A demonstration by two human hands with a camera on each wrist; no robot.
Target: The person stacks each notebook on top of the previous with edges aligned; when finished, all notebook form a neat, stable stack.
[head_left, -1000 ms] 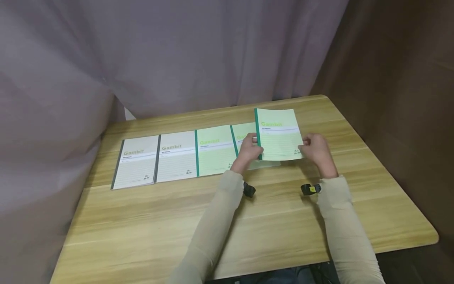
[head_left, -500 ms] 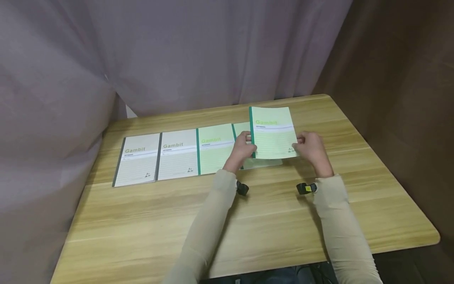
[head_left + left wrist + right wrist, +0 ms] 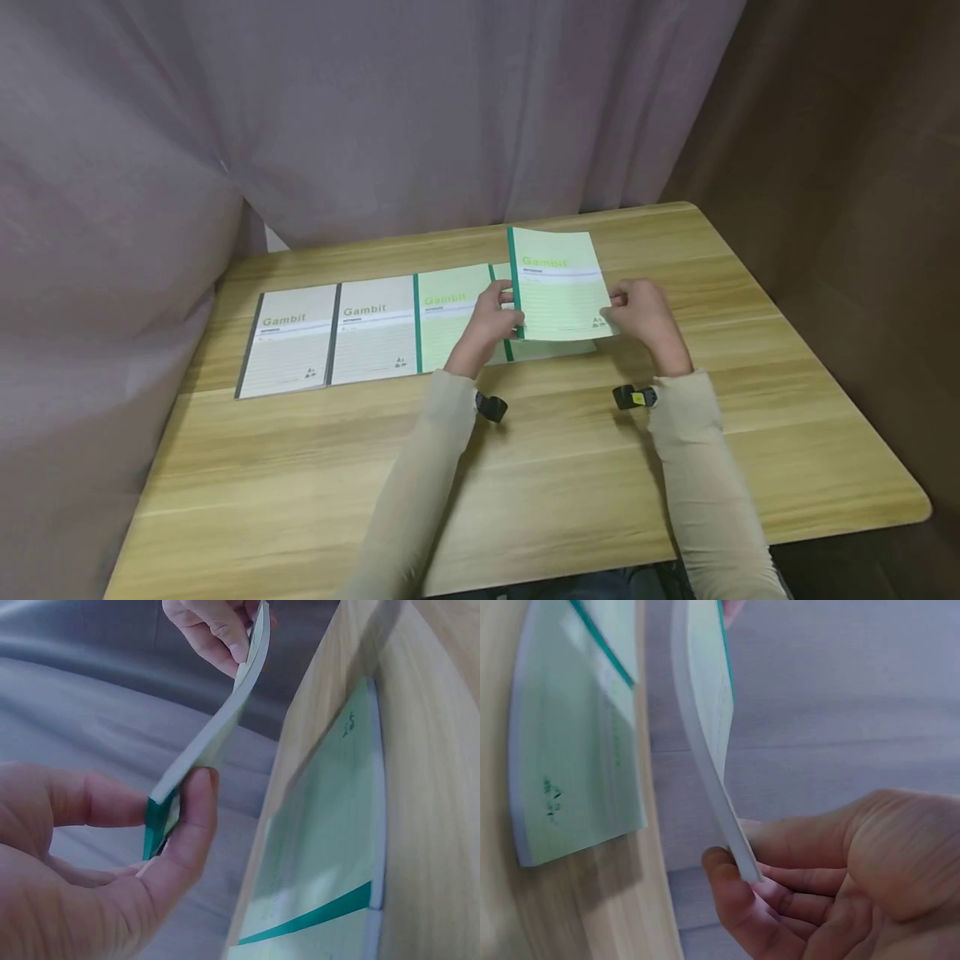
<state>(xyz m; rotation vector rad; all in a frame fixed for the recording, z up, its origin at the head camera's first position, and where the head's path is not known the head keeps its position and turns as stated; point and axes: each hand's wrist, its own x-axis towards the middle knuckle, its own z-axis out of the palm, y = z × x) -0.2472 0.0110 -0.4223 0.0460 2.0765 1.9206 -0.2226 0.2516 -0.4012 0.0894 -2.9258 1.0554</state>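
A pale green notebook with a dark green spine is held up above the table, its cover facing the head camera. My left hand pinches its spine edge between thumb and fingers. At the opposite edge, near the lower corner, my right hand grips it the same way. Both wrist views show the notebook bowing slightly and apart from the tabletop. Underneath lies another green notebook, partly hidden in the head view by the held one and my left hand.
To the left along the same row lie a green notebook and two grey-spined white notebooks, one in the middle and one at the far left. The wooden table ends at grey curtains behind.
Both hands have shifted left with the raised notebook, which now covers more of the green one lying below it. The notebooks on the table have not moved.
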